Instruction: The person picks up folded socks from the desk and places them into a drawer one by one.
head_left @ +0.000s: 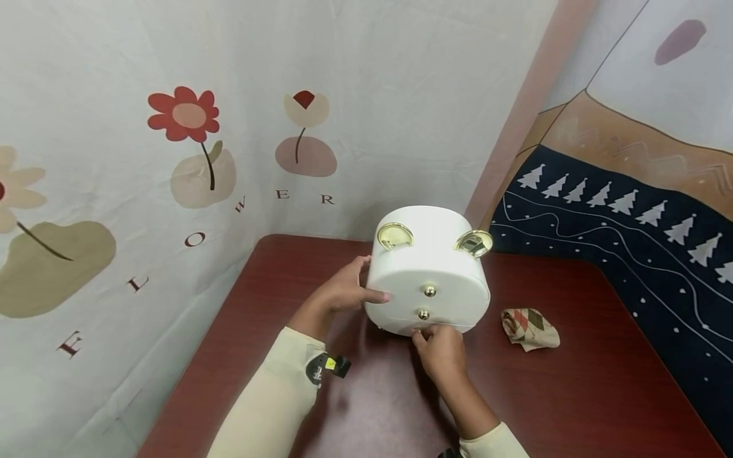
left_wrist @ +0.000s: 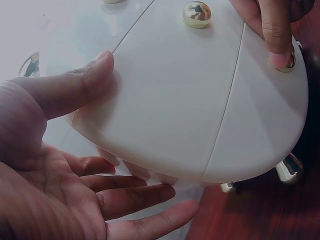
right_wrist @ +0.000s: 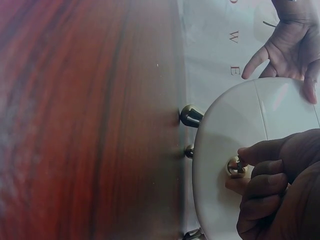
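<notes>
The white box (head_left: 424, 275) stands on the table (head_left: 366, 407) on small metal feet (left_wrist: 290, 169), its knobbed front toward the person. The right hand (head_left: 443, 353) pinches the bottom knob (right_wrist: 236, 167) between thumb and fingers; the left hand (head_left: 346, 287) is not clenched: its thumb lies against the front near the edge and its fingers reach out loosely along the side. That light steadying is the likely weak point: if the right hand pulled, the whole box could slide or swivel on its feet, since the tabletop looks smooth and the left hand has no wrap around it. A pull angled upward might tip the box back or bind the bottom section (left_wrist: 260, 110), which seems to be a drawer and sits flush along its narrow seam. The knob is small, round and glossy, so fingertips could slip off it. The left thumb presses above that seam, so it would probably not block the drawer, though it could hold the section above. The cloth (head_left: 529, 329) lies well apart from the right hand and seems unlikely to snag.
</notes>
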{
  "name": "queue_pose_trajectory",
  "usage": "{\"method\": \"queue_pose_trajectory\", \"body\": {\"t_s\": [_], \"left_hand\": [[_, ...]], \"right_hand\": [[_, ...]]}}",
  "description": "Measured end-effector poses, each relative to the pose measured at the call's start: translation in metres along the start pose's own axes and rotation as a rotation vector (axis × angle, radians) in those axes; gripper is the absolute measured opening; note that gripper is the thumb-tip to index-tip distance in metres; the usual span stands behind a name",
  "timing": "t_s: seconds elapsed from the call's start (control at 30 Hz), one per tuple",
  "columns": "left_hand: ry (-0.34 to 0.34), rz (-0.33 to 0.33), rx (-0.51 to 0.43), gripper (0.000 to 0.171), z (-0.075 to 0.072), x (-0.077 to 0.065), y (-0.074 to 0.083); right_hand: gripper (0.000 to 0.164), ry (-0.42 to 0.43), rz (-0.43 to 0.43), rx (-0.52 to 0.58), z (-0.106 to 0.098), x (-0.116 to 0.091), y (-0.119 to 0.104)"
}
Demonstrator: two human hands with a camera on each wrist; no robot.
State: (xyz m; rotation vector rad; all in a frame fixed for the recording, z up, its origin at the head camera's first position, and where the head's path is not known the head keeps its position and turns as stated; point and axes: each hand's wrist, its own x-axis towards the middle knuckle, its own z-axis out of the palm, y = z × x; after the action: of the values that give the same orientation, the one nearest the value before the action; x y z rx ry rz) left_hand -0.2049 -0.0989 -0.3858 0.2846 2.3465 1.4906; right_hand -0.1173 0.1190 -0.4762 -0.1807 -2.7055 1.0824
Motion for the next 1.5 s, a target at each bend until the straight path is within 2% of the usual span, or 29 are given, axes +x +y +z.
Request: {"method": "queue_pose_trajectory", "body": {"t_s": [0.2,0.4,1.0,1.23,1.4,1.5], "left_hand": [[-0.006,-0.038,-0.043,0.104,0.001,0.000,0.001],[-0.005,-0.038,-0.044,0.100,0.002,0.000,0.000],[0.003,-0.035,-0.033,0.096,0.003,-0.001,0.001],[0.010,-0.037,-0.035,0.096,0.003,-0.002,0.001],[0.011,-0.046,-0.046,0.096,0.003,-0.001,0.000],[0.013,-0.051,-0.054,0.096,0.003,-0.001,0.000]], "right_hand": [[0.033,0.015,-0.030,-0.024,-0.002,-0.002,0.001],[0.029,0.014,-0.060,-0.053,-0.005,-0.006,0.001],[0.027,-0.019,-0.065,-0.086,-0.012,-0.023,-0.001],[0.036,-0.019,-0.071,-0.097,-0.014,-0.031,-0.001],[0.028,-0.019,-0.094,-0.099,-0.015,-0.037,-0.001],[0.030,-0.026,-0.089,-0.105,-0.016,-0.041,-0.001]]}}
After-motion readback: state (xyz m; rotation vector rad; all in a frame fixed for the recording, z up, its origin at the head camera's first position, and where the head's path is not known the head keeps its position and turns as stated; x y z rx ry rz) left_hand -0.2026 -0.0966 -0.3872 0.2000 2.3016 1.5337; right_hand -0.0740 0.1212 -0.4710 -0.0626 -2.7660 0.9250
